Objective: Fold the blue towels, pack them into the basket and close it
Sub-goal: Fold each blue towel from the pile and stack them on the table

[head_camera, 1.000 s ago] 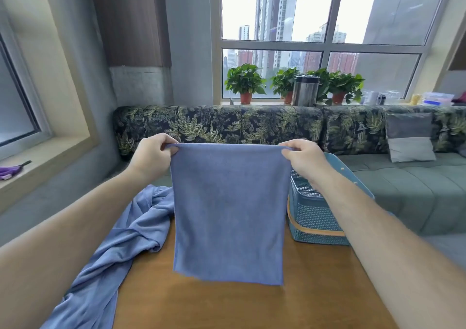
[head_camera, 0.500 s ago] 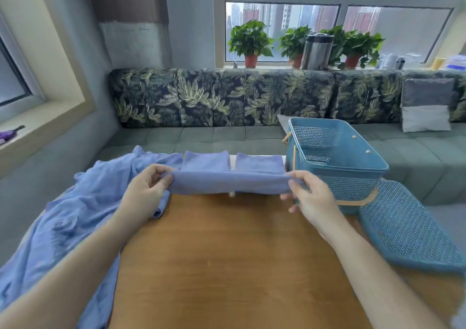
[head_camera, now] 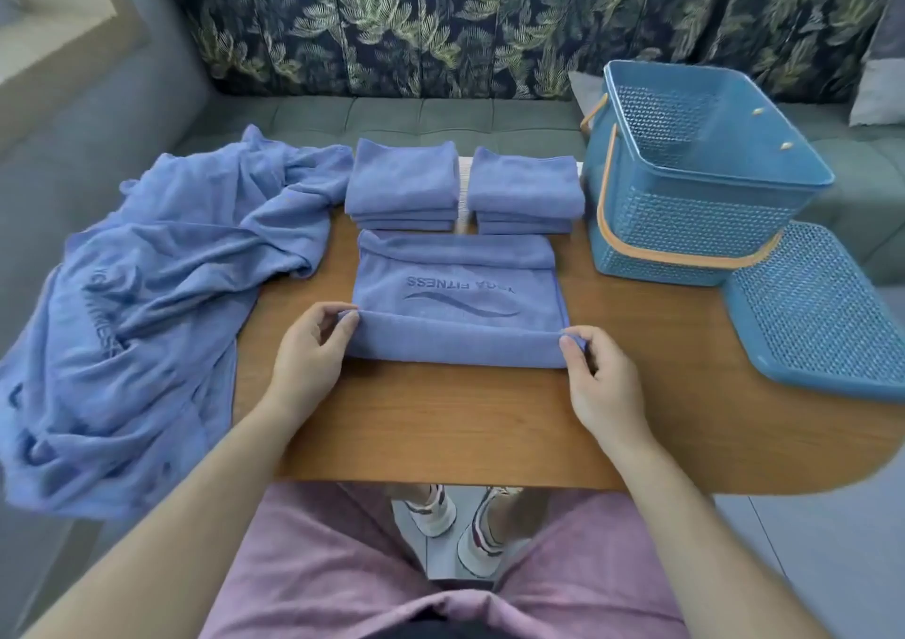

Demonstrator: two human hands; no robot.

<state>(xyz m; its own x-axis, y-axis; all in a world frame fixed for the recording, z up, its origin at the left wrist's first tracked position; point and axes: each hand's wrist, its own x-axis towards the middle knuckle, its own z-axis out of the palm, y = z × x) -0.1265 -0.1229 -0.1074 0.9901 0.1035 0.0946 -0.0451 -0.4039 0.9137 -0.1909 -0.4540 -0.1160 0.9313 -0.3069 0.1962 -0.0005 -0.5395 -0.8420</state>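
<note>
Towel (head_camera: pixel 460 295) no longer hangs in the air. It is now flat on the desk (head_camera: pixel 440 433), roughly midway between the near and far edges, logo side up. Its near edge is turned over into a fold lying across the cloth. Left hand (head_camera: pixel 308 349) and right hand (head_camera: pixel 597 374) have come down from mid-air to the desk top, each pinching one end of that fold. View tilts down: window out of frame, lap (head_camera: pixel 343 565) and shoes (head_camera: pixel 455 516) now visible below the near edge.
</note>
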